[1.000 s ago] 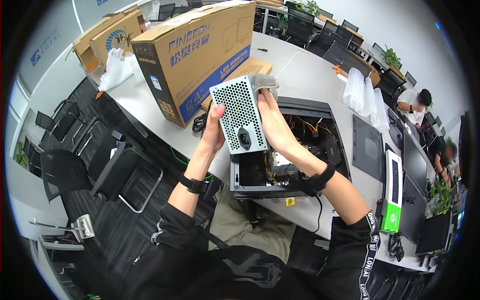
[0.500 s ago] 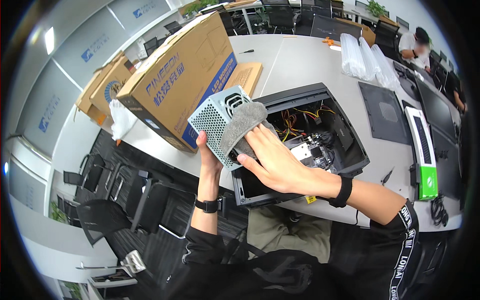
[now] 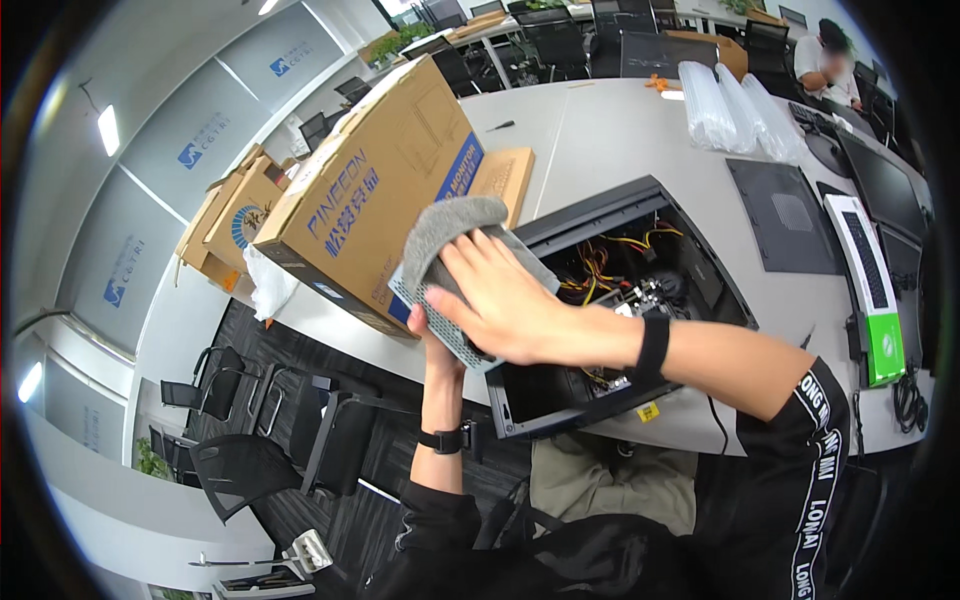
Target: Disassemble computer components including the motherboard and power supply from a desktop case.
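Note:
My left hand (image 3: 438, 350) grips a light blue-grey metal power supply unit (image 3: 462, 346) with a perforated face, holding it tilted at the left edge of a computer case. The thumb shows at its side; the other fingers are hidden underneath. A grey cloth (image 3: 445, 228) lies over the unit, pressed on by the fingers of my right hand (image 3: 515, 305). Below and to the right, the open black computer case (image 3: 590, 217) rests on its side on the table, with coloured cables (image 3: 597, 265) and a circuit board inside.
A large cardboard monitor box (image 3: 370, 190) stands left of the case, near a smaller carton (image 3: 245, 215). To the right lie a black side panel (image 3: 785, 215), a boxed keyboard (image 3: 868, 280) and a monitor (image 3: 880, 185). Clear plastic sleeves (image 3: 712, 110) lie farther back. Another person (image 3: 828, 70) sits at far right.
The cloth and my right hand have moved up and left across the power supply unit, covering more of its top. The unit is tipped differently, and the whole view has shifted.

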`<state>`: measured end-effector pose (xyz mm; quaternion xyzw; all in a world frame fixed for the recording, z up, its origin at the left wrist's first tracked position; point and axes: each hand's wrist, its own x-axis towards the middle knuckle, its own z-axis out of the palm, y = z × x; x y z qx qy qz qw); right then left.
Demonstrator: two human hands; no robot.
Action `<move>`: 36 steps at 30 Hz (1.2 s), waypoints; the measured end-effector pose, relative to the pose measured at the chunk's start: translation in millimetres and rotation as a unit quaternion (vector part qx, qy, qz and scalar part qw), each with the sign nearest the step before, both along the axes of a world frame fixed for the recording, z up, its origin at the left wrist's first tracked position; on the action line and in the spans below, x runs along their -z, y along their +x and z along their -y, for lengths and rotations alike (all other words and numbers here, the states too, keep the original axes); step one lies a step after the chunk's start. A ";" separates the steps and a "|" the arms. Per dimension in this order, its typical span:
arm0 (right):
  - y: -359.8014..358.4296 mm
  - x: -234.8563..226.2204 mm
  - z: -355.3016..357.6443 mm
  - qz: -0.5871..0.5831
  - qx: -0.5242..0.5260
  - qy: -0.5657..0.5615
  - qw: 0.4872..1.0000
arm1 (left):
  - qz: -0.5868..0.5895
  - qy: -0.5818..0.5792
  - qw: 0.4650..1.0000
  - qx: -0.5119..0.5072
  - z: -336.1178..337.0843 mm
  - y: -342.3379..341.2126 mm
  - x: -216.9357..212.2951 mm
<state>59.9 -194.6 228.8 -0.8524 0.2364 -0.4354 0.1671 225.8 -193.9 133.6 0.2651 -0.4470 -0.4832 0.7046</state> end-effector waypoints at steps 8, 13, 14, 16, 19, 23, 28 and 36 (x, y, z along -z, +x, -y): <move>-24.2 21.4 -28.6 -0.029 -0.005 -0.057 0.998 | 0.036 0.063 0.997 0.019 -8.0 12.5 11.0; -23.8 17.5 -31.9 -0.028 -0.009 -0.041 0.999 | 0.049 0.048 0.998 0.013 -8.4 9.8 7.9; -20.2 15.3 -29.7 -0.020 -0.013 -0.038 0.999 | 0.043 0.048 0.998 0.015 -8.0 9.2 6.8; -11.1 10.6 -22.5 -0.004 -0.009 -0.064 0.998 | 0.042 0.046 0.998 0.020 -4.1 9.1 4.8; 6.0 2.8 -5.5 0.015 0.002 -0.080 0.997 | 0.038 0.034 0.999 0.014 2.4 9.3 4.3; 16.4 0.6 7.2 0.019 -0.007 -0.070 0.997 | 0.028 0.021 0.999 0.000 4.1 8.5 8.5; 4.5 11.5 -9.5 -0.014 0.041 -0.103 0.994 | 0.035 0.022 0.999 -0.004 -1.3 7.6 14.1; -43.9 25.9 -32.2 -0.027 -0.019 -0.041 0.999 | 0.047 0.014 0.996 0.074 -4.1 21.8 23.6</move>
